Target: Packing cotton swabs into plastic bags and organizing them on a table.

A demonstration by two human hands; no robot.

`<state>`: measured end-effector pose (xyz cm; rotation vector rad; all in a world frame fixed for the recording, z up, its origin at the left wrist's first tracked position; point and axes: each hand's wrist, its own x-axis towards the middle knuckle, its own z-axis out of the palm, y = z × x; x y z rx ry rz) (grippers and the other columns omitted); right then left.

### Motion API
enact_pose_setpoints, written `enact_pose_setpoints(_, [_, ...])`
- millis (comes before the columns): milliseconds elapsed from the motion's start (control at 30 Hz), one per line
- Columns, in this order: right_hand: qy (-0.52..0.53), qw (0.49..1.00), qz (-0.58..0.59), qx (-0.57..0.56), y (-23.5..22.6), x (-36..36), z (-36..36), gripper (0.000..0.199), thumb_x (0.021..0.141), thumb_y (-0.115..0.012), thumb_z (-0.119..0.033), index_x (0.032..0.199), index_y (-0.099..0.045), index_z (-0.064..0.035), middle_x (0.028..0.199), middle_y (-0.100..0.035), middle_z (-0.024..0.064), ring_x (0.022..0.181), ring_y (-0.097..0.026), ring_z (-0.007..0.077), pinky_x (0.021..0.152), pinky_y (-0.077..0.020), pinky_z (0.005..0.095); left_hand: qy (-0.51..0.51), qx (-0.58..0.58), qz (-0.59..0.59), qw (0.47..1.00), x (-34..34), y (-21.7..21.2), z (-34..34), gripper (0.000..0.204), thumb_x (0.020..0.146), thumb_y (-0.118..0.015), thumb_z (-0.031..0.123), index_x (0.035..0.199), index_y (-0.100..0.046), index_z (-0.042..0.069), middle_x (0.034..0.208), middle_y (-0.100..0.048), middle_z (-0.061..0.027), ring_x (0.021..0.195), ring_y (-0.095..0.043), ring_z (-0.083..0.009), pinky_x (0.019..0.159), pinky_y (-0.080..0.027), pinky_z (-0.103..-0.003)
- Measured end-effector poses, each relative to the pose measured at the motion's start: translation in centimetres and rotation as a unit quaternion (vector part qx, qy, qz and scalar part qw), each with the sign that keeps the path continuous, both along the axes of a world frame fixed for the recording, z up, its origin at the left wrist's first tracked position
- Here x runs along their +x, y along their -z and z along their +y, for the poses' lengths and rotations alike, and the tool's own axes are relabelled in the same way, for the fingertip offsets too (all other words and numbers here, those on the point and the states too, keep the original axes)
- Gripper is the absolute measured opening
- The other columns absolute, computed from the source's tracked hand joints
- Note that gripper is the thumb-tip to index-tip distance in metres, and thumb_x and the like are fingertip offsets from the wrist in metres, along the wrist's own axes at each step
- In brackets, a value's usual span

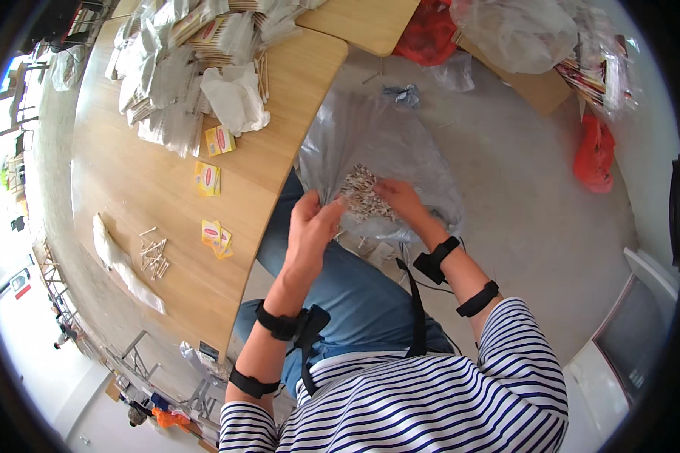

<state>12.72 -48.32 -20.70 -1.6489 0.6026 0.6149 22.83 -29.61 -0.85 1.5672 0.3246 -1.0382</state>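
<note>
A large clear plastic bag point(412, 136) hangs open beside the table, between my knees and the floor. Inside its mouth lies a dense heap of what look like cotton swabs point(366, 195), thin sticks with pale tips. My left hand point(313, 226) is closed on the bag's near left edge, thumb and fingers pinching the film next to the heap. From the right, my right hand point(402, 199) reaches into the bag, its fingers bent against the heap's right side; the fingertips are partly hidden among the swabs.
On the wooden table point(181, 204) are small yellow cards point(208, 178), loose swabs point(154, 259), a long white wrapped bundle point(125, 264) and a pile of clear packets point(181, 75). A red bag point(595, 155) and a cardboard box point(525, 83) stand at right.
</note>
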Motion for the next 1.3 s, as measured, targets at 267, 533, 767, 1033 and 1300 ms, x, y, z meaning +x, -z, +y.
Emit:
enact_pose_setpoints(267, [-0.099, 0.964, -0.018, -0.246, -0.7, -1.6, 1.5, 0.065, 0.078, -0.076, -0.038, 0.127, -0.059, 0.0003, 0.118, -0.063, 0.0273, 0.111, -0.060, 0.0402, 0.095, -0.0470, 0.0453, -0.128, -0.146, -0.008, 0.981, -1.3, -10.5, -0.8, 0.021, 0.096, -0.058, 0.015, 0.104, -0.061, -0.004, 0.061, -0.036, 0.0061, 0.055, -0.031, -0.0043, 0.067, -0.039, -0.025])
enact_pose_setpoints(533, [-0.235, 0.934, 0.018, -0.268, -7.1, -1.8, 1.2, 0.103, 0.055, -0.087, -0.054, 0.137, -0.050, -0.0042, 0.130, -0.058, 0.0249, 0.123, -0.055, 0.0365, 0.103, -0.0418, 0.0449, -0.122, -0.185, -0.034, 0.975, -6.8, -22.1, -1.0, 0.043, 0.092, -0.058, 0.024, 0.117, -0.056, -0.012, 0.060, -0.039, 0.0034, 0.055, -0.033, -0.0073, 0.068, -0.037, -0.029])
enact_pose_setpoints(767, [-0.241, 0.952, -0.136, -0.132, 8.6, -10.7, 6.0, 0.073, 0.058, -0.085, -0.050, 0.114, -0.066, -0.0081, 0.131, -0.057, 0.0198, 0.124, -0.053, 0.0329, 0.104, -0.0413, 0.0438, -0.173, -0.156, -0.019, 0.972, -10.0, -22.8, 3.9, 0.047, 0.091, -0.060, 0.025, 0.118, -0.055, -0.013, 0.058, -0.039, 0.0032, 0.053, -0.032, -0.0078, 0.066, -0.033, -0.029])
enact_pose_setpoints(1033, [-0.272, 0.956, -0.109, -0.009, 13.7, -6.4, 11.8, 0.064, 0.065, -0.080, -0.046, 0.115, -0.066, -0.0086, 0.128, -0.060, 0.0184, 0.122, -0.055, 0.0335, 0.102, -0.0421, 0.0440, -0.206, -0.185, 0.004, 0.961, -8.4, -21.9, 4.6, 0.023, 0.090, -0.063, 0.017, 0.097, -0.056, -0.003, 0.061, -0.042, 0.0027, 0.057, -0.034, -0.0063, 0.070, -0.040, -0.029])
enact_pose_setpoints(1300, [-0.267, 0.950, -0.128, -0.102, 14.1, -15.4, 9.6, 0.061, 0.067, -0.079, -0.045, 0.115, -0.066, -0.0093, 0.128, -0.060, 0.0184, 0.121, -0.055, 0.0336, 0.103, -0.0419, 0.0441, -0.191, -0.150, 0.003, 0.970, -6.6, -20.3, 4.1, 0.027, 0.086, -0.062, 0.015, 0.102, -0.055, -0.006, 0.063, -0.046, 0.0007, 0.056, -0.038, -0.0074, 0.068, -0.040, -0.028])
